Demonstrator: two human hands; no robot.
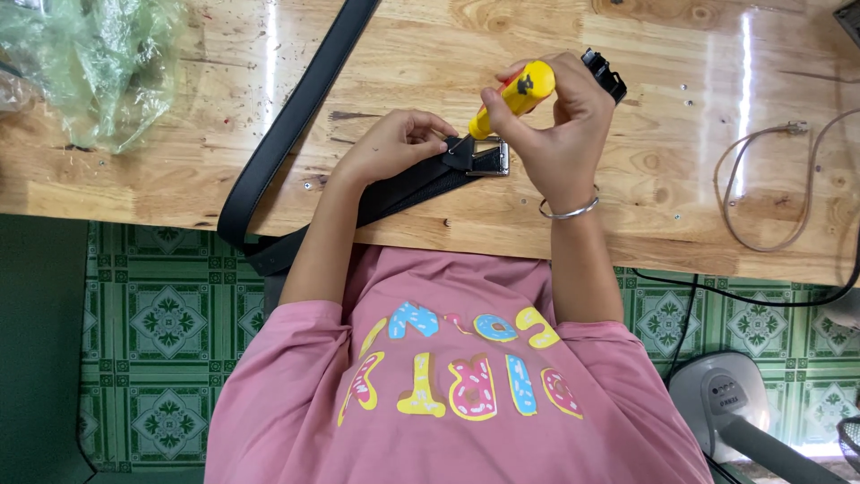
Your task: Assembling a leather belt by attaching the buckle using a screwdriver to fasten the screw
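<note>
- Lying across the wooden table (627,224), the black belt (287,134) runs in a long loop and goes over the near edge. I think the hanging part can pull the worked end sideways if the left hand loosens.
- The left hand (390,148) presses the belt end flat, with the fingertips pinched together on the strap just beside the buckle. They are near the tool tip, so a slip could prick them.
- The right hand (560,134) is closed tightly around the yellow screwdriver (518,92), which stands tilted with its tip down at the buckle. Because it leans, the tip may jump off its seat. Whether it sits fully in, I cannot tell.
- The metal buckle (491,159) lies on the table between both hands, touching the belt end. It could be scratched, or turn under the force.
- Small metal bits (309,185), maybe screws, lie near on the wood. A sweep of the forearm may push them off the edge.
</note>
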